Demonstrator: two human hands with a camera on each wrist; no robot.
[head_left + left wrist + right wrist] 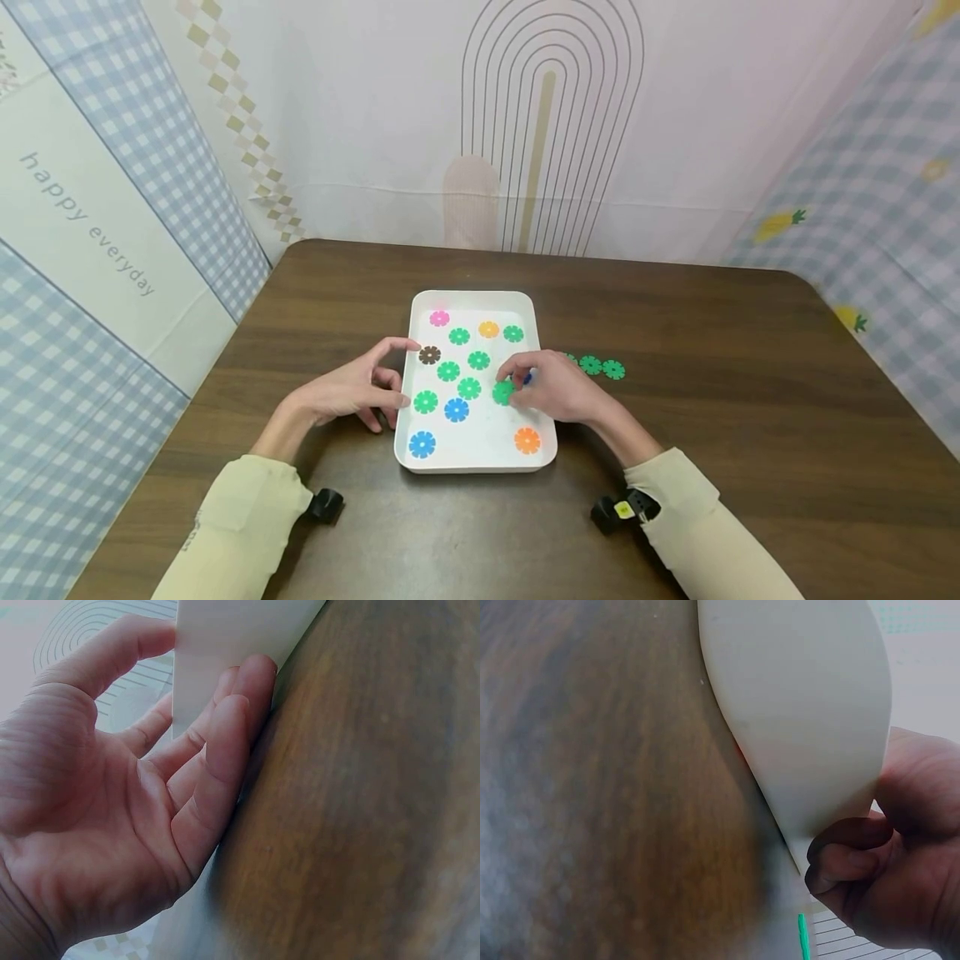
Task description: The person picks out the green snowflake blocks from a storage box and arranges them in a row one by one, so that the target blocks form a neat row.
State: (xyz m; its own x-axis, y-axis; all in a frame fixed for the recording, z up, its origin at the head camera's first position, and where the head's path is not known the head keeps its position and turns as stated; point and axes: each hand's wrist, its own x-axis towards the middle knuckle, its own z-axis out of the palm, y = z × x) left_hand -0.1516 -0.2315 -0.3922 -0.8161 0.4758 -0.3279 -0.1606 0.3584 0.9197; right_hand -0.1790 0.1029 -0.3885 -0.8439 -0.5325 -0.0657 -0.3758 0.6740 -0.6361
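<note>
A white tray [480, 450] holds several notched, flower-shaped plastic discs, mostly green. At its left side my left hand [348, 387] grips the rim, the thumb [146, 641] at the top edge and other fingers curled against the outer wall [217, 637]. Over the tray's right side, my right hand [558, 385] pinches a green disc [503, 392] between thumb and forefinger. A dark blue piece [527, 378] shows partly beneath that hand. In the right wrist view, the curled fingers [847, 862] hang beside the tray wall and the held disc is hidden.
A row of green discs [591, 365] lies on the brown wooden table [697, 367], right of the tray, partly behind my right hand. Inside the tray are also blue [422, 444], orange [527, 441], pink [439, 318] and brown [430, 355] discs. Patterned cloth hangs behind.
</note>
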